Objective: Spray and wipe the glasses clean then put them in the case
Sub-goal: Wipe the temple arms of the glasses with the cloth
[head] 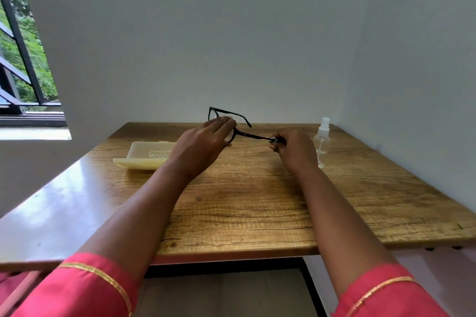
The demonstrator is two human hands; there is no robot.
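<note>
Glasses (229, 113) held by both hands, case (144, 156) print unreadable

Glossy wood-grain bench (244, 208), matt black plastic glasses (229, 113), clear plastic spray bottle (322, 140), smooth cream plastic case (144, 157), pink cloth sleeves (85, 288) with gold trim
</note>
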